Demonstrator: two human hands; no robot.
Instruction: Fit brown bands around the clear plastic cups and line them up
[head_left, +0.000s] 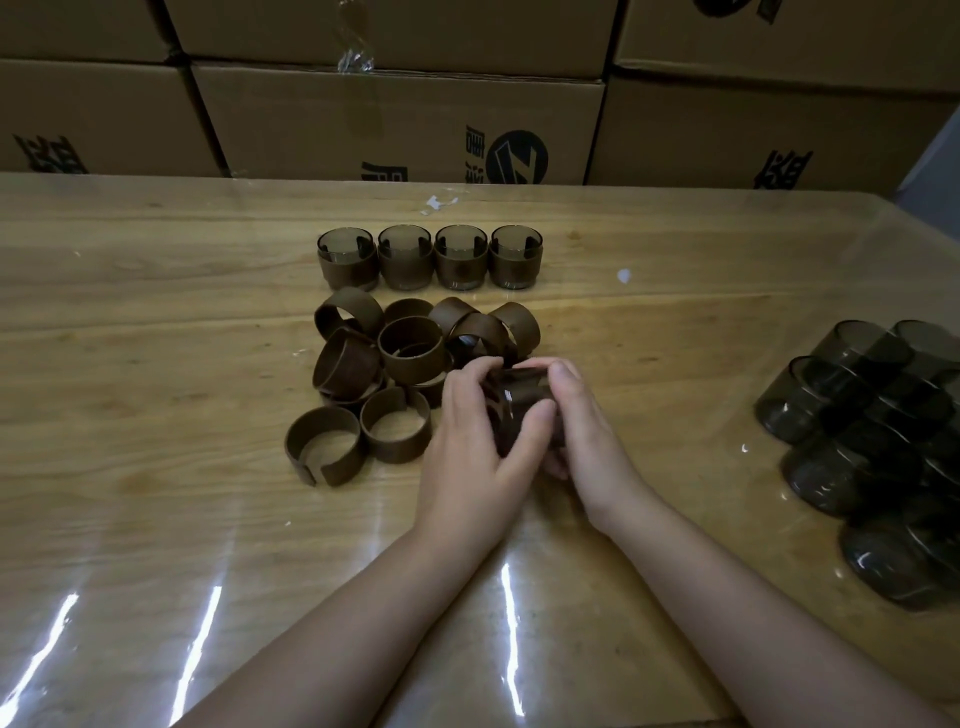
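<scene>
Four banded cups (460, 257) stand in a row at the far side of the table (156, 364). In the head view we hold a fifth cup (522, 387) just beside the loose bands (410, 353). Our left hand (467, 441) and right hand (587, 426) are both curled round it. We should press its band (501, 423) on evenly, keeping the cup level.

A pale wooden tabletop (156, 322) lies under a clear glossy sheet that catches streaks of light. Behind its far edge, stacked brown cardboard boxes (395, 119) with black printed marks fill the view. The scene is dim.
</scene>
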